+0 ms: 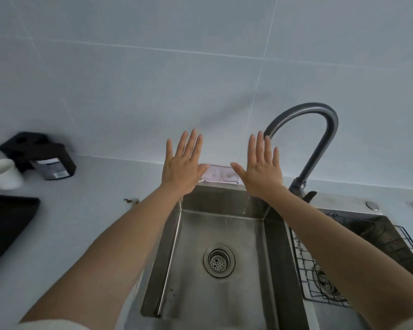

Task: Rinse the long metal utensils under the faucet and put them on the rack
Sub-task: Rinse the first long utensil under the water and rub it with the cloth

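Left hand (180, 172) and right hand (264, 173) are hovering over the sink's (224, 201) far rim, fingers straight, spread, holding nothing. The faucet (306, 107) is arching at 2 o'clock and the wire rack (303, 258) is lying at 4 o'clock.

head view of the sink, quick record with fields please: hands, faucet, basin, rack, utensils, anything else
left hand: fingers straight and spread, holding nothing, raised over the basin's back edge
right hand: same pose, in front of the spout
faucet: dark grey curved metal faucet; a faint trickle seems to fall below the spout
basin: stainless steel sink basin, round drain strainer at its bottom
rack: wire grid rack in the right-hand basin, partly behind the right forearm
utensils: no long metal utensils in view
other: folded pale cloth behind the basin
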Tool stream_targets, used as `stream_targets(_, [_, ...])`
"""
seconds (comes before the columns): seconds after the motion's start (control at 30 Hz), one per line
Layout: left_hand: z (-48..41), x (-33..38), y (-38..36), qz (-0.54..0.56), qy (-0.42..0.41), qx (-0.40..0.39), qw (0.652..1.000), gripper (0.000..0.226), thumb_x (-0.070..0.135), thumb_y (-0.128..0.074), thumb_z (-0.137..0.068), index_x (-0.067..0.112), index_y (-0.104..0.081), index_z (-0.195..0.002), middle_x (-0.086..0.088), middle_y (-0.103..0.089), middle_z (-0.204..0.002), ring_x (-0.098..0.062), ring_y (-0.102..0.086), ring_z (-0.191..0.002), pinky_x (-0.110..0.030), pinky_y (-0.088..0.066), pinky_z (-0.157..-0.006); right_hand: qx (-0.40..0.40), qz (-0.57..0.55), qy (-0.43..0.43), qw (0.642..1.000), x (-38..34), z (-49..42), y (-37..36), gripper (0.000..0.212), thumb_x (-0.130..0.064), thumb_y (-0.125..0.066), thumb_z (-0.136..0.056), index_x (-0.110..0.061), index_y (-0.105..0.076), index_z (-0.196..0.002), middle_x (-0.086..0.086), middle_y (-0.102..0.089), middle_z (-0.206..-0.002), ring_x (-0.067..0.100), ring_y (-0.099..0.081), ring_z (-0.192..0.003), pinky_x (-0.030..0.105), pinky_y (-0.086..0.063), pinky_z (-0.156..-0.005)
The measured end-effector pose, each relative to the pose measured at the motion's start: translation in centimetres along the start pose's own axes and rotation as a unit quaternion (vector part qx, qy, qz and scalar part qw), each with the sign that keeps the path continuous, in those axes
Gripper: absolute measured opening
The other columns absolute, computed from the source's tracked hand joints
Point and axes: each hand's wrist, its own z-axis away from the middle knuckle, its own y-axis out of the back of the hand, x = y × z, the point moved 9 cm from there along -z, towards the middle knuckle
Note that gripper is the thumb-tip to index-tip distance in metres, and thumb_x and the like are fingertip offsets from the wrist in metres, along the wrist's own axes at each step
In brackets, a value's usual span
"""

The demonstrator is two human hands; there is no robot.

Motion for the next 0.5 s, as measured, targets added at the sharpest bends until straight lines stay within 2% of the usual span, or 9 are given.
stream_targets(0.1, [2.1,-3.2,-0.5,-0.007,0.032,-0.012,0.999,0.074,0.053,-0.023,-0.093,0.015,0.013,-0.145,-0.007,0.014,-0.157,-0.025,0.012,-0.144,-0.050,0.005,-0.116,-0.003,-0.002,0.042,0.999,-3.7,-0.4,-0.6,0.079,-0.059,-0.011,-0.092,-0.011,0.025,-0.143,0.010,0.030,-0.152,0.028,0.026,-0.140,0.039,0.020,-0.108])
stream_targets(0.27, [6.3,-8.9,-2.0,-0.016,0.097,-0.040,0.994,0.074,0.052,-0.022,-0.092,0.013,0.012,-0.145,-0.008,0.012,-0.157,-0.026,0.010,-0.144,-0.050,0.005,-0.116,-0.029,-0.014,0.113,0.993,-10.1,-0.6,-2.3,0.076,-0.056,-0.009,-0.093,-0.009,0.025,-0.143,0.011,0.028,-0.153,0.028,0.024,-0.141,0.042,0.014,-0.114])
stream_targets(0.5, [13.7,-15.0,-6.3,-0.006,0.182,-0.091,0.979,0.070,0.049,-0.024,-0.095,0.012,0.007,-0.146,-0.009,0.008,-0.157,-0.026,0.004,-0.145,-0.050,0.001,-0.117,-0.062,0.005,0.236,0.970,-19.8,0.0,-6.7,0.074,-0.054,-0.009,-0.094,-0.009,0.027,-0.142,0.010,0.026,-0.153,0.027,0.023,-0.142,0.043,0.012,-0.115])
